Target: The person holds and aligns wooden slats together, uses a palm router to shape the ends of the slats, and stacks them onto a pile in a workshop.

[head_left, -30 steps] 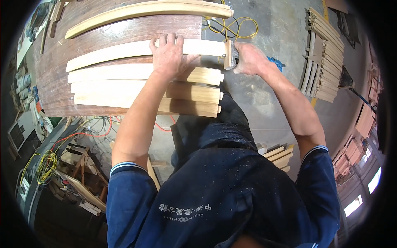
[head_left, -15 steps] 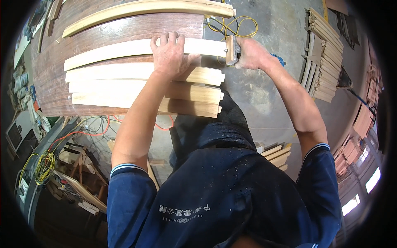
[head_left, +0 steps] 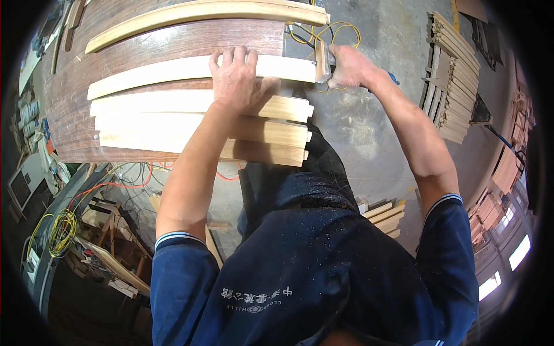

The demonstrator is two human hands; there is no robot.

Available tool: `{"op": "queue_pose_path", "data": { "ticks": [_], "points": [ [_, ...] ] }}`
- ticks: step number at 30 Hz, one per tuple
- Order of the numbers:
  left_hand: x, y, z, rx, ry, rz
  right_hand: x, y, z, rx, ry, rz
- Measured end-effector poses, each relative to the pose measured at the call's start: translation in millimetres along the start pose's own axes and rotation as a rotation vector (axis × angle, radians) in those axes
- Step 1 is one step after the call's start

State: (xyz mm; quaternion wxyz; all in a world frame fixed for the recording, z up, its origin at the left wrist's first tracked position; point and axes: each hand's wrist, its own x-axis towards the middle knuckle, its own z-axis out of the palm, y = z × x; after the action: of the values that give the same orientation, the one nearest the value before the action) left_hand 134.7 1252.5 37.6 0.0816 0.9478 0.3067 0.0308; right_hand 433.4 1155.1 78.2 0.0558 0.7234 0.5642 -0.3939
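A pale curved wooden rail (head_left: 153, 76) lies on the brown tabletop (head_left: 184, 40). My left hand (head_left: 235, 83) clamps it near its right part, fingers over the far edge and thumb toward the near side. At the rail's right end, my right hand (head_left: 353, 66) is closed round a tool with a flat wooden faceplate (head_left: 321, 62). That plate stands upright against the rail's end or very close to it. A blue part (head_left: 393, 78) shows past my wrist; most of the tool is hidden by the hand.
Several similar rails (head_left: 271, 131) with short tenons lie side by side nearer me. Another curved rail (head_left: 202, 12) lies at the far side. A yellow cable (head_left: 346, 29) loops beyond the table's right edge. Stacked wooden pieces (head_left: 453, 86) stand on the floor at right.
My right hand and the tool's faceplate have shifted slightly away from me along the rail's end. Less of the blue part shows. My left hand stays on the same rail.
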Motion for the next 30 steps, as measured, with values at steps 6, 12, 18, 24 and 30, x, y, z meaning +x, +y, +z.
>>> {"op": "queue_pose_path", "data": {
  "ticks": [6,12,18,24,30],
  "points": [
    [1,1,-1,-0.012,0.003,-0.001,2,-1,-6,0.015,-0.008,0.011],
    [1,2,-4,-0.01,-0.024,-0.023,0,-6,-15,0.039,-0.06,0.02],
    [3,6,-9,-0.005,-0.076,-0.054,1,0,-12,0.096,-0.05,0.047],
    [-2,7,-18,-0.014,-0.135,-0.068,-20,18,1,0.126,0.05,-0.003],
    [-7,10,-38,-0.038,-0.337,-0.118,-66,33,5,0.35,0.056,0.035]
  ]
}}
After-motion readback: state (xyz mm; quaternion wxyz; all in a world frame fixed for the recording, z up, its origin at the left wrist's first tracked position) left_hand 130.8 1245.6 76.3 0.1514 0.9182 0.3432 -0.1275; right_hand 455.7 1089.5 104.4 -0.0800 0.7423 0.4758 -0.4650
